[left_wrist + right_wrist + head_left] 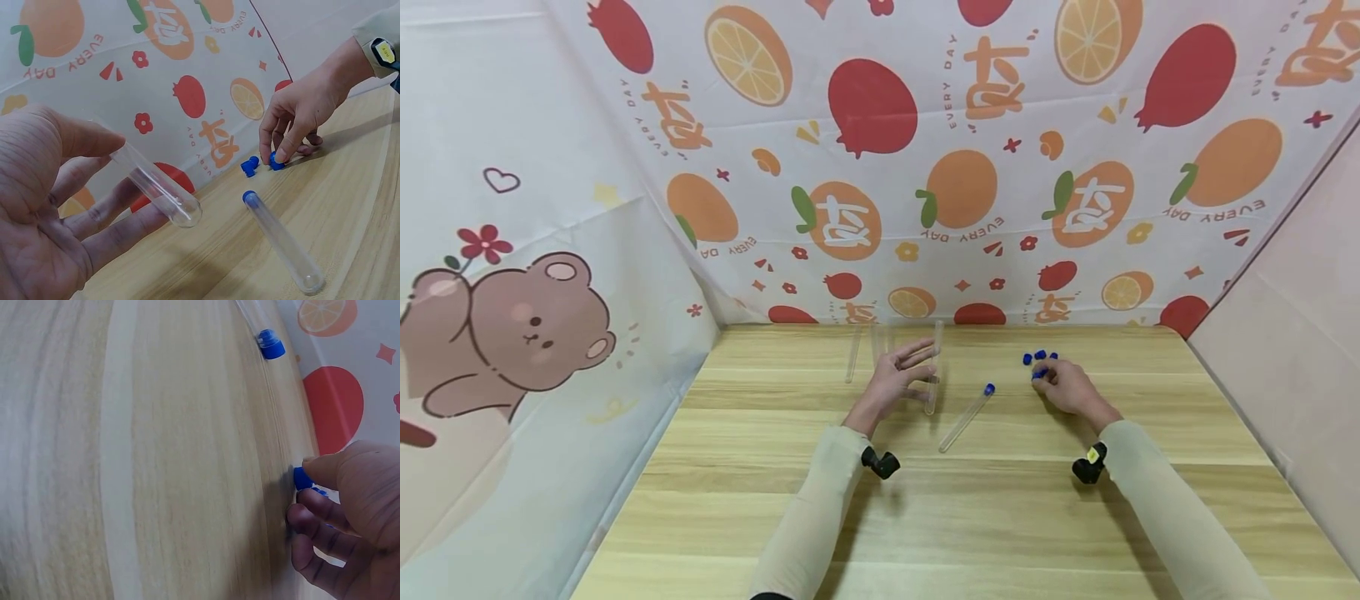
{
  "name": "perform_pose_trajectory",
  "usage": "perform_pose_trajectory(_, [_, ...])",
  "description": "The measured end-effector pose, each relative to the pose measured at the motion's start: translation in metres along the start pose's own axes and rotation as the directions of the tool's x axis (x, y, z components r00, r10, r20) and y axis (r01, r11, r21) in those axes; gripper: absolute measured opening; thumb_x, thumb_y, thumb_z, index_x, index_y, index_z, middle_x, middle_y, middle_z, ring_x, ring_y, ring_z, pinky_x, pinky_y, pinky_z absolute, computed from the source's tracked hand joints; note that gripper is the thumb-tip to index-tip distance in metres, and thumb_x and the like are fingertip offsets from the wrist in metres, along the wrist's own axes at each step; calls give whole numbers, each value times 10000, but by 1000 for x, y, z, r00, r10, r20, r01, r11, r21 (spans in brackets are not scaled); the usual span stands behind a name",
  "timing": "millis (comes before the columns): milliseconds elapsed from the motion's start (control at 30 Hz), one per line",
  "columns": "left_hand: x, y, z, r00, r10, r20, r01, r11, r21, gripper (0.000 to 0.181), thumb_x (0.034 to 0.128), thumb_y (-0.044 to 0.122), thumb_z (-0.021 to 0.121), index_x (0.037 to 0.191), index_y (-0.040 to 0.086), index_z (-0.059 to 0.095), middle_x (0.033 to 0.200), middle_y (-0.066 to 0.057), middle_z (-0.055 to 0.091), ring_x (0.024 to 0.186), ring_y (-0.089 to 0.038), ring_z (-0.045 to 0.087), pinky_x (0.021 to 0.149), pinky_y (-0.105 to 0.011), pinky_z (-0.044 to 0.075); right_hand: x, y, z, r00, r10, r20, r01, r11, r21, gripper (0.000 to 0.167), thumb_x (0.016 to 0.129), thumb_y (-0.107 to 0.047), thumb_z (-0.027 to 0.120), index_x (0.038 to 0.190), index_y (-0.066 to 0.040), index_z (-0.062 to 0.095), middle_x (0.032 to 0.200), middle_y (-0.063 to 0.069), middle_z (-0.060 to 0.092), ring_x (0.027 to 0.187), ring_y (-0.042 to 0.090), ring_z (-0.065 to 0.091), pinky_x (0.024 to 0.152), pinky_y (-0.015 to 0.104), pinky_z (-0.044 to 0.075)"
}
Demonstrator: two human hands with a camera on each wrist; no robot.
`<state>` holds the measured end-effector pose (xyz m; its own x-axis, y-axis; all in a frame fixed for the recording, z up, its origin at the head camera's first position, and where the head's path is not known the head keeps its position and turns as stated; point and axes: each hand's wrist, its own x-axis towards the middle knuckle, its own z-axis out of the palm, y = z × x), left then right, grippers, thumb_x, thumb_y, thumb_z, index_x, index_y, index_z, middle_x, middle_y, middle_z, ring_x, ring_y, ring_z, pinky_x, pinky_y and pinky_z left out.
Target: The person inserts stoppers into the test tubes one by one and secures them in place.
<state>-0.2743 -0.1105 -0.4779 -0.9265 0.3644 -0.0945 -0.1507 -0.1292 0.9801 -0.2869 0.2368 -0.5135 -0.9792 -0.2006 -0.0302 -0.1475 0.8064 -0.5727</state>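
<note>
My left hand (893, 382) holds an uncapped clear test tube (159, 187) between thumb and fingers, its rounded end tilted downward in the left wrist view. To the right, my right hand (1070, 387) pinches a small blue cap (302, 478) between thumb and fingertips, low over the table. Between the hands lies another test tube (964, 423), a blue cap (989, 389) on its far end. Several loose blue caps (1040, 355) sit just beyond my right fingertips, some partly hidden by the hand.
More clear test tubes (853, 357) lie behind and left of my left hand, faint against the wood. The wooden table (970, 533) meets a fruit-print cloth (955, 267) at its back edge. Cloth panels also stand at both sides.
</note>
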Motion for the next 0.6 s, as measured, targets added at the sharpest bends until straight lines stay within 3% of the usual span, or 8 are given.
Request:
perform_pose_trajectory(267, [-1, -2, -1, 1000, 15, 5, -15, 1000, -2, 516, 981, 97, 667, 1470, 204, 544, 1543, -106, 519, 961, -176, 728, 664, -307, 638, -1, -2, 1, 1000, 3, -8, -3, 1000, 6, 220, 1016, -139, 599, 1179, -7, 664, 959, 126, 648, 837, 218, 574, 692, 293, 462])
perform_pose_trajectory(600, [-6, 0, 0, 1000, 15, -3, -15, 1000, -4, 512, 985, 93, 660, 1472, 203, 545, 1516, -67, 559, 917, -116, 722, 656, -294, 633, 0, -1, 1, 1000, 6, -10, -6, 1000, 25, 224, 1025, -154, 590, 1184, -15, 664, 988, 131, 645, 881, 235, 592, 723, 301, 487])
